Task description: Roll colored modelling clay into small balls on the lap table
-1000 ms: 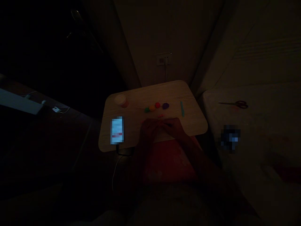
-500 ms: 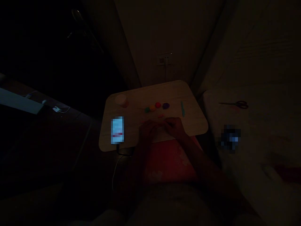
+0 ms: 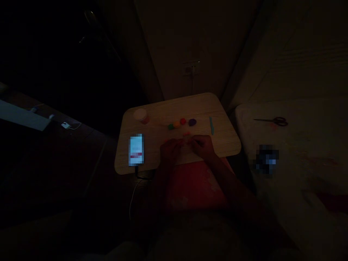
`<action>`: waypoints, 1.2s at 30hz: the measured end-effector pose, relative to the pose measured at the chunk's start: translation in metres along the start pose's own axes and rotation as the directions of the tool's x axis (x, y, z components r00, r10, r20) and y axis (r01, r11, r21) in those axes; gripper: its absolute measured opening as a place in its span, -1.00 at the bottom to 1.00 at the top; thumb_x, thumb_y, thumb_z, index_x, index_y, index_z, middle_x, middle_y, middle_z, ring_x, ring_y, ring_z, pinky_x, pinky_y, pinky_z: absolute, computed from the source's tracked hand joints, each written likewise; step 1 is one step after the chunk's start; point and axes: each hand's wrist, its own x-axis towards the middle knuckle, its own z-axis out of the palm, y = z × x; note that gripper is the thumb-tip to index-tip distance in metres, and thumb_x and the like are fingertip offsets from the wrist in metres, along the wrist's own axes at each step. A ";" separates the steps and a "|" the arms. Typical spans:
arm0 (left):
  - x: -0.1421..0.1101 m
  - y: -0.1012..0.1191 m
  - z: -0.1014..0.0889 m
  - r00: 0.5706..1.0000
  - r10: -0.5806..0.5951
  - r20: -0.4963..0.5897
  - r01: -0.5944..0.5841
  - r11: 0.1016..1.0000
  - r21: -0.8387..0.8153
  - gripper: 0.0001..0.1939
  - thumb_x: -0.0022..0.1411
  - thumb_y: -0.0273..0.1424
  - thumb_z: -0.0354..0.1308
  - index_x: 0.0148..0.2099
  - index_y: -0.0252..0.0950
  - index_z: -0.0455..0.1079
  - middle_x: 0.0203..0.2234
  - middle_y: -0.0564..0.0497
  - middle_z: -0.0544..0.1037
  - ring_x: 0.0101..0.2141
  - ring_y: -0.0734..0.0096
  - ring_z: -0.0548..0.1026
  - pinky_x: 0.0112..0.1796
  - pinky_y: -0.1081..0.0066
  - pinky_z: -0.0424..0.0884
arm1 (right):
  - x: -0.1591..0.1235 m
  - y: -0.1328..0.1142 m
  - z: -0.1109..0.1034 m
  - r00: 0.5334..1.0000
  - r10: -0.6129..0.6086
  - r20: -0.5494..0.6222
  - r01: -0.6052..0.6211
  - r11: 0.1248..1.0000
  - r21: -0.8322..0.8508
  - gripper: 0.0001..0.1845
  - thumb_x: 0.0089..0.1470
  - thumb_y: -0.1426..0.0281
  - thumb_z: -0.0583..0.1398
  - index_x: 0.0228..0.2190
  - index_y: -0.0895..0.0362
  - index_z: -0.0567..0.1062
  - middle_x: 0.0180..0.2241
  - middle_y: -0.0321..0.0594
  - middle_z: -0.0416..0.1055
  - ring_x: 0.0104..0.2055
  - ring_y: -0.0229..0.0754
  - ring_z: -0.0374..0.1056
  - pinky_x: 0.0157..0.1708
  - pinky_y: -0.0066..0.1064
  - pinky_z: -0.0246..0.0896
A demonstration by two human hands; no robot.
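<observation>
My left hand [image 3: 170, 148] rests at the near edge of a small wood-topped table [image 3: 154, 112], its fingers bent and closed. Facing it, my right hand [image 3: 201, 145] has its fingertips pinched together. What either hand holds is too dark to make out. Just beyond the fingers lies a small orange-red piece [image 3: 186, 133]. Farther back sit a green lump [image 3: 170, 127], a yellow-orange lump [image 3: 176, 124], a red lump [image 3: 183, 121] and a purple lump [image 3: 192, 122], which look like modelling clay. A flat teal stick-like tool [image 3: 211, 125] lies to their right.
A pale tub [image 3: 141, 116] stands at the table's back left. In front of it lies a lit phone [image 3: 136, 149] with a cable. Scissors [image 3: 272, 120] and a blurred-out object [image 3: 266, 159] are on the pale surface at right. A wall socket [image 3: 191, 68] is behind.
My right hand's fingertips have shifted slightly, and the hands stay close together at the table's near edge. The lumps, tool, tub and phone have stayed put.
</observation>
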 end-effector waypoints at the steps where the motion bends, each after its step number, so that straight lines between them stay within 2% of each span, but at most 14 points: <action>1: 0.000 -0.001 0.000 1.000 0.005 -0.002 -0.005 1.000 -0.010 -0.70 0.48 -0.27 0.08 -0.09 -0.22 0.64 -0.23 -0.07 0.72 -0.22 0.29 0.65 -0.10 0.26 0.56 | 0.000 0.000 0.000 1.000 -0.003 -0.003 0.003 1.000 0.005 -0.62 0.21 0.20 0.19 -0.51 0.13 0.66 -0.54 -0.18 0.57 -0.52 -0.19 0.41 -0.48 -0.41 0.20; 6: 0.000 -0.002 0.002 0.999 0.010 -0.032 -0.012 0.998 -0.055 -0.71 0.48 -0.33 0.06 -0.11 -0.21 0.63 -0.18 -0.06 0.72 -0.16 0.29 0.66 -0.04 0.24 0.55 | 0.000 0.001 0.001 1.000 0.008 -0.016 -0.008 1.000 0.005 -0.62 0.21 0.21 0.20 -0.51 0.13 0.67 -0.58 -0.21 0.53 -0.57 -0.23 0.34 -0.52 -0.42 0.15; 9: 0.002 0.000 0.002 0.999 -0.007 -0.039 0.006 1.000 -0.025 -0.75 0.46 -0.32 0.11 -0.03 -0.20 0.62 -0.16 -0.06 0.72 -0.17 0.28 0.66 -0.06 0.25 0.54 | 0.000 0.001 0.001 1.000 0.008 -0.015 -0.007 1.000 0.009 -0.61 0.22 0.20 0.20 -0.51 0.13 0.67 -0.58 -0.20 0.54 -0.55 -0.21 0.36 -0.50 -0.42 0.17; 12: 0.003 0.000 0.002 0.999 0.025 -0.024 -0.025 1.000 -0.013 -0.73 0.47 -0.33 0.09 0.01 -0.20 0.62 -0.14 -0.07 0.72 -0.17 0.28 0.66 -0.07 0.25 0.54 | 0.000 0.001 0.001 1.000 -0.007 -0.021 0.007 1.000 0.007 -0.62 0.21 0.22 0.20 -0.51 0.13 0.67 -0.57 -0.20 0.54 -0.55 -0.20 0.37 -0.50 -0.42 0.19; 22: 0.000 0.003 0.001 0.999 -0.031 -0.031 0.029 0.998 -0.052 -0.86 0.35 -0.33 0.27 -0.22 -0.22 0.64 -0.32 -0.03 0.73 -0.29 0.30 0.67 -0.15 0.29 0.57 | -0.001 0.002 0.001 1.000 0.015 -0.026 -0.014 1.000 0.006 -0.65 0.20 0.24 0.20 -0.50 0.13 0.67 -0.55 -0.20 0.56 -0.54 -0.20 0.38 -0.50 -0.41 0.20; 26: 0.000 0.003 0.001 0.999 -0.032 -0.025 0.031 0.999 -0.032 -0.83 0.32 -0.28 0.31 -0.30 -0.23 0.62 -0.39 -0.01 0.71 -0.36 0.32 0.65 -0.20 0.31 0.56 | 0.000 0.001 0.000 1.000 0.010 -0.025 -0.009 1.000 0.012 -0.64 0.19 0.25 0.20 -0.53 0.14 0.65 -0.54 -0.20 0.55 -0.52 -0.19 0.39 -0.49 -0.41 0.19; 30: 0.001 0.001 0.001 0.999 -0.025 -0.032 0.025 1.000 0.002 -0.78 0.27 -0.23 0.35 -0.37 -0.24 0.58 -0.46 0.02 0.67 -0.42 0.36 0.61 -0.26 0.34 0.53 | 0.000 -0.001 -0.001 1.000 0.021 -0.014 -0.021 1.000 -0.006 -0.62 0.20 0.22 0.20 -0.54 0.14 0.65 -0.61 -0.22 0.49 -0.56 -0.21 0.33 -0.52 -0.41 0.16; 36: 0.001 -0.001 0.000 0.996 -0.076 -0.046 0.076 0.997 -0.014 -0.79 0.28 -0.23 0.33 -0.33 -0.25 0.59 -0.43 0.01 0.67 -0.39 0.35 0.60 -0.22 0.33 0.53 | 0.000 -0.002 -0.001 1.000 0.017 -0.010 -0.016 1.000 0.016 -0.63 0.20 0.23 0.19 -0.52 0.14 0.65 -0.59 -0.23 0.51 -0.56 -0.21 0.35 -0.52 -0.41 0.16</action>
